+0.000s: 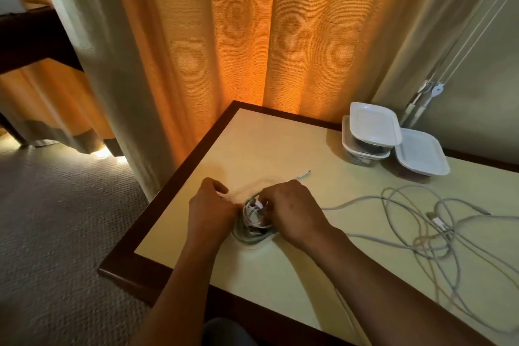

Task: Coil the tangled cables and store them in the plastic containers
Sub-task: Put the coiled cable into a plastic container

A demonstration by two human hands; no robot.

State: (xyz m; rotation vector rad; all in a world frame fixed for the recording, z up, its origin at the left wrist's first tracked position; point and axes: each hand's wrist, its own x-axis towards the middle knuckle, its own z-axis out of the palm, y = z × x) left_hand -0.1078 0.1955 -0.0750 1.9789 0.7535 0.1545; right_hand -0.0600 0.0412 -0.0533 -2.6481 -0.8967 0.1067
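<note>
The left hand (pixel 213 206) is curled, its fingers bent in, and grips the left side of a small clear plastic container (pixel 248 239) that stands on the tabletop (pixel 269 149) near the left edge. The right hand (pixel 290 212) is bent over the container from the other side, fingertips tucked down and pinching the coiled white cable (pixel 252 218) that sits inside it. How its thumb lies is hidden.

A loose cable end (pixel 303 175) with a small plug lies just beyond the hands. The tangled cables (pixel 438 223), pale grey and white, sprawl in loops well to the right, and one strand runs from them toward the right hand.

At the far corner, two lidded containers (pixel 370 135) stand stacked; the lower one holds something dark that cannot be made out. A third white-lidded container (pixel 420 153) leans tilted against them on the right.

Orange curtains (pixel 238 36) hang behind the tabletop.
</note>
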